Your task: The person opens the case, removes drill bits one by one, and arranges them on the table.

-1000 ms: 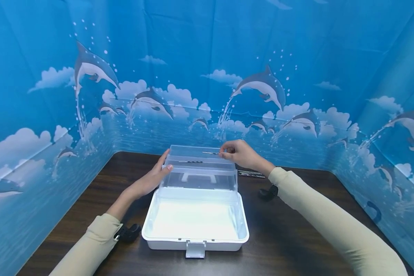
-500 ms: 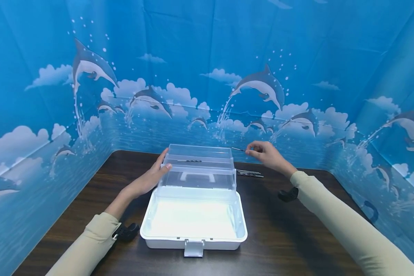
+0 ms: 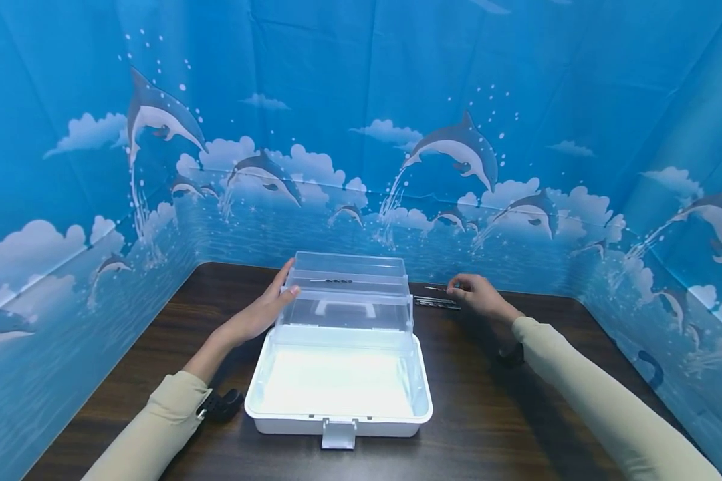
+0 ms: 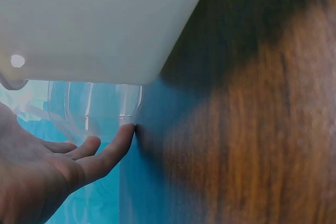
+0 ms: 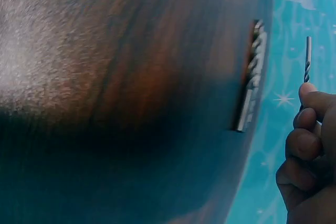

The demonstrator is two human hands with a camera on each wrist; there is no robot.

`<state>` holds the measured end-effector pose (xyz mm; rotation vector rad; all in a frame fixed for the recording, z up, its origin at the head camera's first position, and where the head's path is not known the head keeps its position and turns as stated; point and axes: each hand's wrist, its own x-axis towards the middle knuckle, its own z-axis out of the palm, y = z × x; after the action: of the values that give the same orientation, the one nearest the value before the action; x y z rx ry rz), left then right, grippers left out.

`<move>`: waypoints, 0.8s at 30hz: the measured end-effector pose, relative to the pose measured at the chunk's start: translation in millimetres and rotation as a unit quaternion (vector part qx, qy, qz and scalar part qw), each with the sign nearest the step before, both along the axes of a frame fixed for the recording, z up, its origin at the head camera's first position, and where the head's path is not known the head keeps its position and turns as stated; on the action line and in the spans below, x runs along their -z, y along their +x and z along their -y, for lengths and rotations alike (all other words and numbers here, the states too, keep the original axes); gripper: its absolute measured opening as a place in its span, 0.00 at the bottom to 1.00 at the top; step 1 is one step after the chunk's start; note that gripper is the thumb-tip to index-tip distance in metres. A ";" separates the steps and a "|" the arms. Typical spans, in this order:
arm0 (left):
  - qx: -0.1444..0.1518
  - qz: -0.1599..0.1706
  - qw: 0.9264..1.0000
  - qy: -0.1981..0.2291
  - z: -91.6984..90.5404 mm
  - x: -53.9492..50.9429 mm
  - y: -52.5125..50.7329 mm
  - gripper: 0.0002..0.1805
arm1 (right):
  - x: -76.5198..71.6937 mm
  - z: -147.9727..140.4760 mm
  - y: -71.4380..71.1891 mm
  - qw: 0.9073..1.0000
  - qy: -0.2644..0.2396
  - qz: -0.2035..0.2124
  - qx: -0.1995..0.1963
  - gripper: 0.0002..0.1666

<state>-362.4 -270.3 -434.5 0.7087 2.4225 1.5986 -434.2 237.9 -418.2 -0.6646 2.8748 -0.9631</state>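
Observation:
My right hand (image 3: 481, 296) pinches a thin drill bit (image 5: 308, 51) between thumb and fingertips, low over the table's far side. Close by on the table lie several drill bits (image 3: 436, 304), grouped side by side. The white toolbox (image 3: 283, 426) stands with its clear compartment lid (image 3: 349, 264) raised at the back. Inside that clear part lies another drill bit (image 3: 339, 280). My left hand (image 3: 261, 315) rests against the left side of the clear part, fingers extended and thumb at the near edge.
A dark wooden table (image 3: 493, 414) carries everything. Behind it hangs a blue dolphin-print curtain (image 3: 337, 100), which also runs along both sides. A white latch (image 3: 339, 434) hangs at the toolbox's front.
My right hand has moved from over the clear lid to the right, then down toward the table, still pinching the drill bit. My left hand has stayed on the lid's side.

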 end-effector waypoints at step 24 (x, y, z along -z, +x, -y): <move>-0.003 -0.019 1.000 0.002 -4.8 -10.8 10.5 0.39 | 26.4 20.3 -23.5 0.997 0.054 0.040 0.044 0.08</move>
<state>-351.9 -265.5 -423.7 0.7393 2.4496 1.6076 -457.7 217.6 -444.6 -0.4833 2.8821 -0.8161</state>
